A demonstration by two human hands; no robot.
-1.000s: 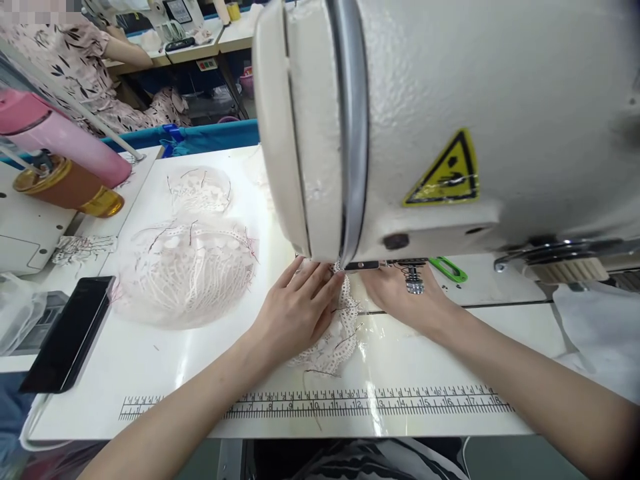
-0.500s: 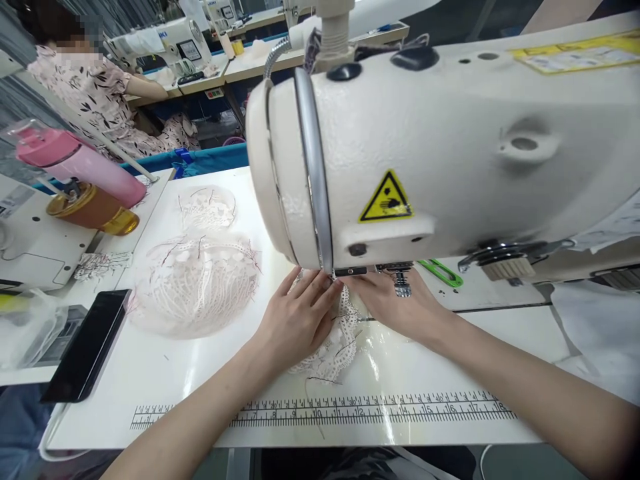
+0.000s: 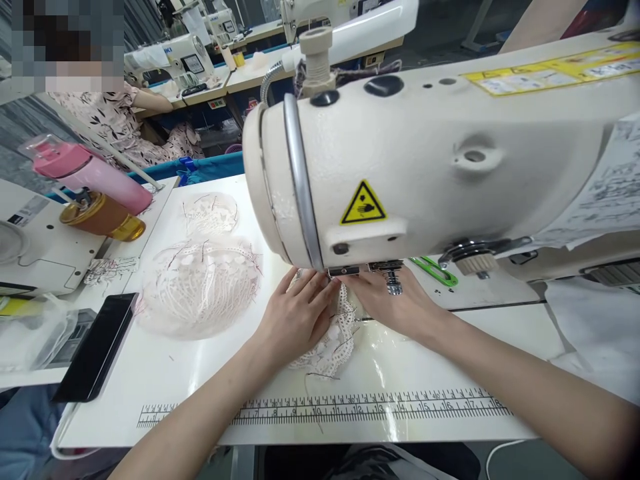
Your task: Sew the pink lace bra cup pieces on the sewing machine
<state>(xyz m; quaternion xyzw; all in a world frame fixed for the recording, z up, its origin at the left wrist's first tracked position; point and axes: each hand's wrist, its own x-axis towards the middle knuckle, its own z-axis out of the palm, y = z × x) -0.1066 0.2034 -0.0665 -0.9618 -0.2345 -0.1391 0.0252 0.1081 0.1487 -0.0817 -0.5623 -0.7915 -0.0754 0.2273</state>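
Under the head of a white sewing machine (image 3: 425,180) lies a piece of white lace (image 3: 345,327) with dark loose threads along its edge. My left hand (image 3: 299,313) rests flat on the lace, fingers stretched toward the needle area. From the other side my right hand (image 3: 395,303) reaches in beside the lace. Its fingertips are hidden behind the machine's lower parts, so their grip does not show. The needle and presser foot are also mostly out of sight.
Rounded lace cup pieces (image 3: 200,287) lie left on the table, near a black phone (image 3: 97,347). A pink bottle (image 3: 90,173) and an amber cup (image 3: 105,217) stand farther left. Green thread snips (image 3: 434,271) lie behind my right hand. A printed ruler (image 3: 325,410) runs along the front edge. Another person (image 3: 100,120) sits beyond.
The camera view has shifted slightly, so the machine appears a little farther left and lower. Both hands stay in nearly the same place on and beside the lace.
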